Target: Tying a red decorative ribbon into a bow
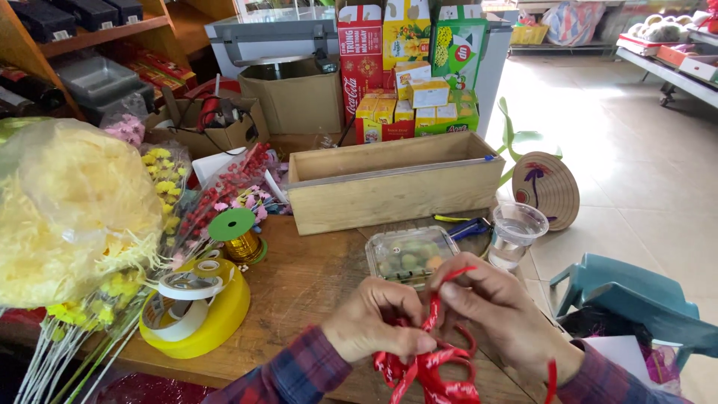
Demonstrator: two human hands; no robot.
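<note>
Between your fingertips runs one red ribbon (432,359), and both hands are pinched shut on it. Your left hand (378,322) closes thumb and forefinger on the ribbon low down, just above a cluster of loops; I count at least three loops, though the bunch is too tangled to count exactly. Your right hand (497,314) nips the upper strand, which rises to a free end near your knuckles. One more strip of red hangs by your right wrist. Both wrists show plaid sleeves, two in all.

Just beyond your hands sits one clear plastic box (413,256) with its lid on, holding small round greenish and orange pieces; their number cannot be told. Beside it to the right stands one clear plastic cup (516,233), and between the two lies one blue-handled tool (467,227). Behind them rests one long wooden crate (395,181) on the wooden table (299,284).

To your left lies one yellow tape dispenser (200,308) carrying a white roll, and past it one spool of gold ribbon (241,238) with a green cap. Further left lean stems of yellow flowers (163,178) and red berry sprigs (224,191), beside one large bundle of yellow shreds in clear wrap (71,209). One blue plastic chair (636,299) stands on the floor at your right, and one round woven hat (547,188) leans near the crate's end.
</note>
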